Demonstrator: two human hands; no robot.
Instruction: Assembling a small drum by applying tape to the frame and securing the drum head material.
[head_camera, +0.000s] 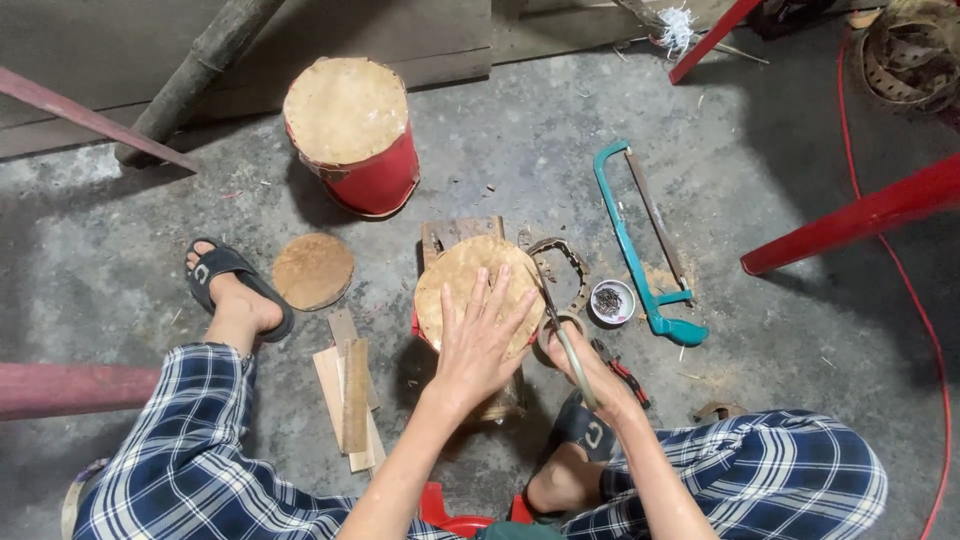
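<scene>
On the concrete floor between the person's knees sits a small red drum (478, 290), its pale skin head facing up, resting on a wooden block (460, 232). The left hand (478, 345) lies flat on the skin with fingers spread, pressing it down. The right hand (590, 368) is closed around scissors (556, 318), blades at the drum's right rim (trimming the skin edge, by the look of it). Further cutting would call for a firm press and blades kept tight to the rim. Right of the drum lie a small dish of nails (608, 301) and a teal hacksaw (640, 262); beyond it stands a larger red drum (352, 135).
</scene>
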